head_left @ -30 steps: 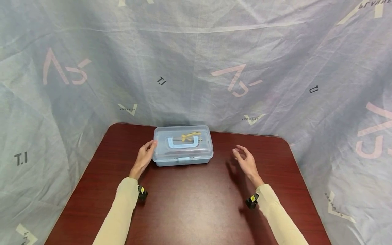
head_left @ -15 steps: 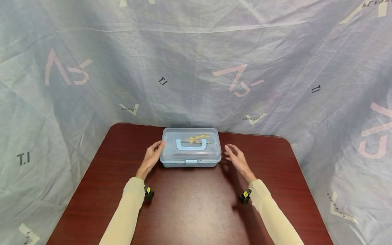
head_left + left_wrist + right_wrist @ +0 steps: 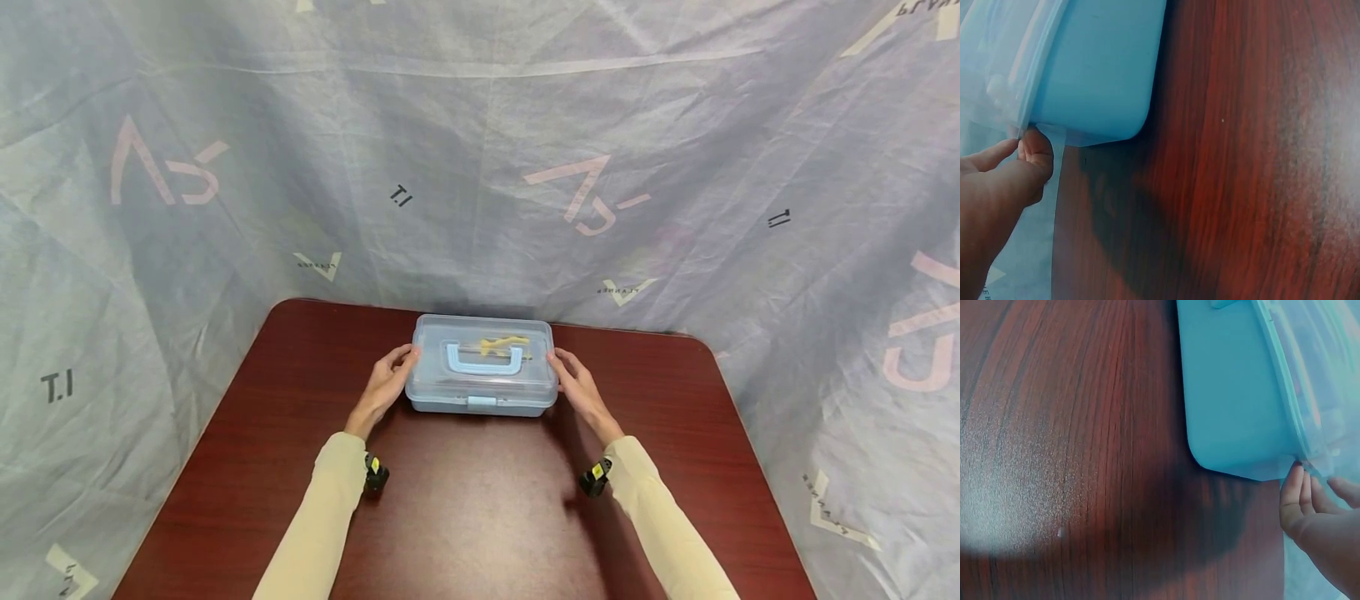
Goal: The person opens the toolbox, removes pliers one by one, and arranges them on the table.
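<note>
"What's in front of you?"

"A dark red, wood-grained desk (image 3: pixel 465 517). On its far part, near the back edge, a box (image 3: pixel 480 387) stands level, its long side facing me."

"What does it look like?"

"It's oblong, with rounded corners. A light blue base (image 3: pixel 1235 394) sits under a clear, closed lid (image 3: pixel 429 367)."

"And your hands?"

"I'm gripping its ends by the rim: my left hand (image 3: pixel 382 385) at the left, my right hand (image 3: pixel 580 387) at the right. A pale blue handle (image 3: pixel 483 369) lies flat on top, and a small latch (image 3: pixel 482 402) sits mid-front."

"Anything hard to make out?"

"Each wrist view cuts the box off, showing only the end by that hand. Through the lid, toward the right, there's a yellow shape (image 3: pixel 502 343), too blurred to name. From the head view, my fingertips are tucked out of sight at the sides."
</note>
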Demonstrator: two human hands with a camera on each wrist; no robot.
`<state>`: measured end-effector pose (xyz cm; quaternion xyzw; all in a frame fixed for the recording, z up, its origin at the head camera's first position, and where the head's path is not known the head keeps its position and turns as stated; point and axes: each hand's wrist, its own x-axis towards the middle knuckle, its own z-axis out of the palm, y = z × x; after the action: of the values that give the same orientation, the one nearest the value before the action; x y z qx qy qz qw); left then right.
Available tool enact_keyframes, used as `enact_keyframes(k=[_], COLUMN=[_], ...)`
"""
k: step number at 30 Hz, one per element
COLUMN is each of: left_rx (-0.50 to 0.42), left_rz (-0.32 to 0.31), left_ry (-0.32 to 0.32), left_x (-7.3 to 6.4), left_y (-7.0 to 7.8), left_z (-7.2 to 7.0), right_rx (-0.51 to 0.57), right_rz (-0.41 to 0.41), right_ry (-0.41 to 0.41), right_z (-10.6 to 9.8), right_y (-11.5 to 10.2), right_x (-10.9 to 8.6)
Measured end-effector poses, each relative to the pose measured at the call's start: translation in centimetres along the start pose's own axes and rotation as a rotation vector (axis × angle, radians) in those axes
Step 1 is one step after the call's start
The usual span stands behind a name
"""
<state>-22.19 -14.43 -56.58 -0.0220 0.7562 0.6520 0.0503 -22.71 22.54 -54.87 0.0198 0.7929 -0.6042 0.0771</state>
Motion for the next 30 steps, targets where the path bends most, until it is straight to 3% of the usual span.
enact_keyframes(k=[6, 13, 22, 30], left_rx=[-0.008, -0.011, -0.022, 0.018], left_rz=[-0.033, -0.056, -0.046, -0.05], left_ry=[-0.052, -0.105, -0.084, -0.084], left_x=[-0.2, -1.4, -1.1, -2.5], left_y=[0.5, 2.9, -0.3, -0.2], left_z=[0.5, 0.4, 0.9, 1.1], right_rx=[0.031, 0.111, 0.073, 0.096], right_rz=[0.019, 0.042, 0.024, 0.026], right_ry=[-0.035, -0.089, -0.052, -0.054], right_z=[-0.8, -1.5, -1.5, -1.4], right_y=[0.2, 0.4, 1.3, 1.2], right_x=[-0.2, -0.3, -1.2, -2.8])
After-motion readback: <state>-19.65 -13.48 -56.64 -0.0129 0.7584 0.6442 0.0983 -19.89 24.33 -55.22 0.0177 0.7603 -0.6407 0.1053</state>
